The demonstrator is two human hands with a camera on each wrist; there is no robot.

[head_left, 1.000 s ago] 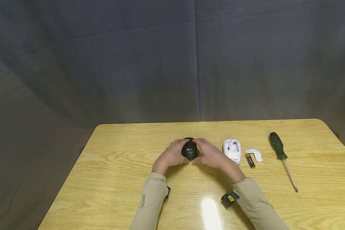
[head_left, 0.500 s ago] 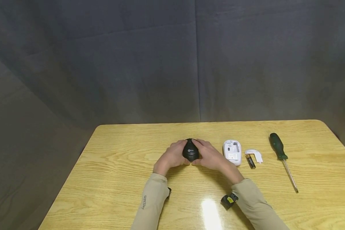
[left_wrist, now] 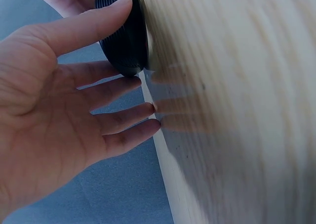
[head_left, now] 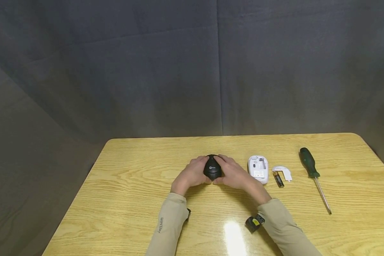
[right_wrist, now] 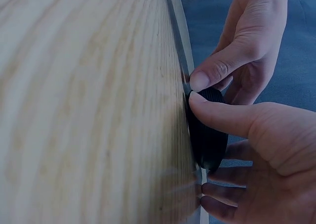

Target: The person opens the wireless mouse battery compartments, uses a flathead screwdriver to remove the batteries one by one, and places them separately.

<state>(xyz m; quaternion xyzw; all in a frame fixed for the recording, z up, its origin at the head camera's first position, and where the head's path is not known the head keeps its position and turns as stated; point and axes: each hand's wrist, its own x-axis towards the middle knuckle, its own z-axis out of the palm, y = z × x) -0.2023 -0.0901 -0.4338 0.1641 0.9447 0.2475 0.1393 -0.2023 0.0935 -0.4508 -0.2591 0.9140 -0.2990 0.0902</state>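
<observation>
A black computer mouse [head_left: 212, 168] with a small pale logo sits on the wooden table, logo side up. My left hand [head_left: 193, 172] grips its left side, thumb at the near end and forefinger at the far end. From the other side my right hand [head_left: 233, 172] holds it the same way, so the two thumbs almost meet. In the left wrist view the mouse [left_wrist: 126, 36] shows ribbed sides, and the lower fingers [left_wrist: 129, 135] reach down to the tabletop. The right wrist view has both thumbs against the near end of the mouse [right_wrist: 210, 140].
Right of my hands lies an upturned white mouse [head_left: 258, 169], its battery bay uncovered. Beside it are a curved white cover [head_left: 284, 171] and a battery [head_left: 278, 179]. Further right is a green-handled screwdriver [head_left: 309, 165]. A dark cloth [head_left: 166, 78] hangs behind the table [head_left: 131, 199].
Both hands have closed in a little on the black mouse, their thumbs coming nearer each other, and it has shifted slightly toward me. Over the last half second almost nothing moves.
</observation>
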